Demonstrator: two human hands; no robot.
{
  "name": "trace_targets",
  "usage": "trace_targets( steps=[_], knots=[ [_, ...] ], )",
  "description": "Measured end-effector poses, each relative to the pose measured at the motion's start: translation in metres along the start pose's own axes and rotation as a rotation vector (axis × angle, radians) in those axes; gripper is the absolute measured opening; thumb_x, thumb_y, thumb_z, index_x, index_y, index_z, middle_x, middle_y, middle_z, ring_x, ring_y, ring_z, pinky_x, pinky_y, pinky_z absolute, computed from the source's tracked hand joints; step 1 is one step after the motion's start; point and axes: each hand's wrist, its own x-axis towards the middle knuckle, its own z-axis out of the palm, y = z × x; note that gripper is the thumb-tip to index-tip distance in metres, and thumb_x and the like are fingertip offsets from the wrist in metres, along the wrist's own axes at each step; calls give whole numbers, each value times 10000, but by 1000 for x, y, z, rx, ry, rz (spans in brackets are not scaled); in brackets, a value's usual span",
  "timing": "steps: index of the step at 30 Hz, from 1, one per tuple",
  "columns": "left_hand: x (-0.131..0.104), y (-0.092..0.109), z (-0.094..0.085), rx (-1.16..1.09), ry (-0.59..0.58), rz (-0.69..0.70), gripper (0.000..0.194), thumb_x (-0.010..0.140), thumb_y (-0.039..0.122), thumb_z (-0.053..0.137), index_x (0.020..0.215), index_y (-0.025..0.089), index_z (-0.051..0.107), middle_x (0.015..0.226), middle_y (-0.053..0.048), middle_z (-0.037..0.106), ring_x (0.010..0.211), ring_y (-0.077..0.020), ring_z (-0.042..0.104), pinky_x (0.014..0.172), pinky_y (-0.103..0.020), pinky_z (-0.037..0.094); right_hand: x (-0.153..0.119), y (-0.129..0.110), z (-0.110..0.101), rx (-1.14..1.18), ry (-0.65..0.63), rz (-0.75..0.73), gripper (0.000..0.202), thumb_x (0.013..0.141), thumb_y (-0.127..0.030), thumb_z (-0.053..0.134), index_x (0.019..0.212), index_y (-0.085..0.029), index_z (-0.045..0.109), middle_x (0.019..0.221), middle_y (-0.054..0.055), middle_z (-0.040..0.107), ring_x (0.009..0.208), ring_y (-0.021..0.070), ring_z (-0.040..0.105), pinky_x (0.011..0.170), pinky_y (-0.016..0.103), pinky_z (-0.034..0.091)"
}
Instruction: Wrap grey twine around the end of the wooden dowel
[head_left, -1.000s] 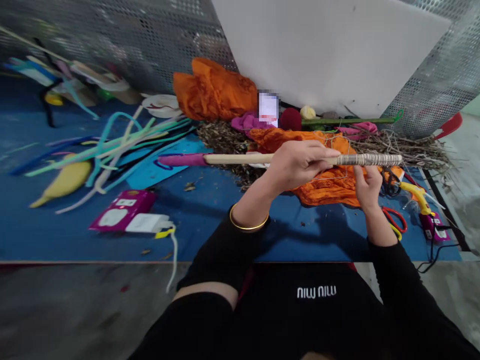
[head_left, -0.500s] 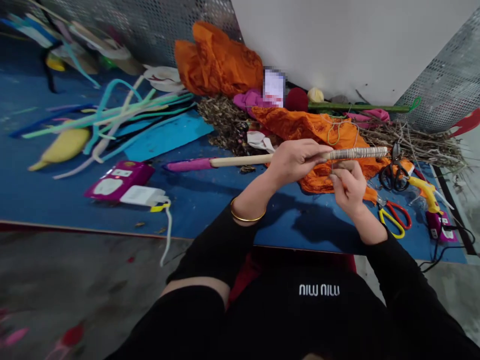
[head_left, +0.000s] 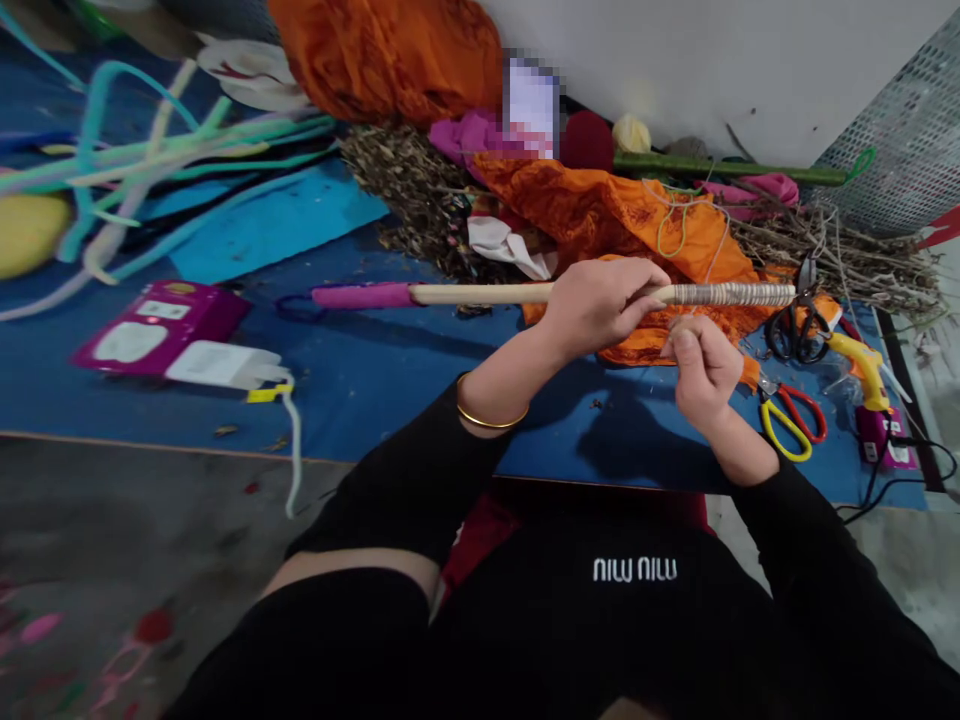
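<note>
A long pale wooden stick (head_left: 480, 294) lies level across the view above the table. Pink wrapping (head_left: 364, 296) covers its left end, and grey and white string (head_left: 735, 293) is wound round its right end. My left hand (head_left: 596, 308) is closed round the stick, just left of the wound string. Below the winding, my right hand (head_left: 703, 370) is closed in a pinch; what it pinches looks like a thin strand leading up to the stick, too fine to see clearly. Under the stick's right half lies orange cloth (head_left: 615, 220).
Red and yellow scissors (head_left: 787, 420), black scissors (head_left: 799, 330) and a yellow glue gun (head_left: 866, 370) lie at the right. Dry twigs (head_left: 862, 255) are behind them. A purple power box (head_left: 161, 328), blue sheet (head_left: 277, 220) and pastel strips (head_left: 210, 145) sit at the left.
The view has shifted closer and to the right. The stick is now nearly level, its left end raised. My right hand stays pinched below the winding, and my left hand still holds the stick.
</note>
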Motion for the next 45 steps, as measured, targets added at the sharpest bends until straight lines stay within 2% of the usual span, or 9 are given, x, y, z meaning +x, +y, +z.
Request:
trace_targets(
  steps=[7,13,17,21,25,28,34,39,45],
  knots=[
    [-5,4,17,160,48,40,523,1100,527,280,1146,208,691,1008,-79,763,849,-209,699,694,-316,463,-1,-5,1,-335,-96,-170,300,1053,-245,465,754,-240,496,628,-32,483,587,126,445,593,313,388],
    [-4,1,21,127,31,9,457,1084,505,349,1123,213,699,1016,-64,765,898,-207,703,725,-301,474,-3,1,4,-370,-133,-247,289,1047,-244,465,758,-248,485,633,-27,517,588,143,450,637,333,417],
    [-1,2,15,110,-23,-57,338,1045,428,455,1125,217,706,1048,-57,779,917,-217,709,737,-306,475,5,1,-4,-284,-191,-166,335,1080,-353,420,792,-242,550,720,5,600,712,160,596,734,354,513],
    [0,4,8,87,-56,-125,270,1002,345,514,1104,204,721,1020,-57,786,878,-215,700,721,-309,457,16,-1,-18,-263,-58,-69,408,1059,-504,440,789,-250,611,891,53,641,968,227,682,921,462,576],
    [0,3,7,25,-53,-121,255,968,311,542,1093,204,737,999,-49,792,851,-199,684,720,-305,455,22,1,-29,-217,2,-13,393,1047,-524,475,805,-257,632,768,23,598,836,205,661,887,466,603],
    [0,2,9,2,-61,-111,267,961,322,547,1095,209,749,994,-45,798,857,-201,689,724,-307,460,25,6,-33,-143,-19,34,403,1047,-547,464,815,-261,626,779,21,623,818,201,676,859,453,621],
    [-1,1,11,25,-77,-102,303,970,364,547,1123,212,759,1031,-51,801,912,-223,714,757,-319,486,29,15,-40,-115,-159,3,388,1050,-528,475,809,-262,624,951,32,696,1028,220,714,992,479,608],
    [-2,4,11,97,-118,-64,314,962,347,531,1129,201,754,1001,-67,786,896,-231,715,751,-326,491,32,18,-41,-119,-185,66,421,1043,-560,471,786,-255,607,1040,45,707,1135,228,714,1037,484,603],
    [-3,11,8,213,-146,-2,338,988,348,489,1112,172,750,966,-98,772,860,-254,720,682,-343,468,35,19,-40,-194,-251,69,437,1044,-578,453,805,-242,599,1050,54,695,1113,216,698,1057,461,589]
  ],
)
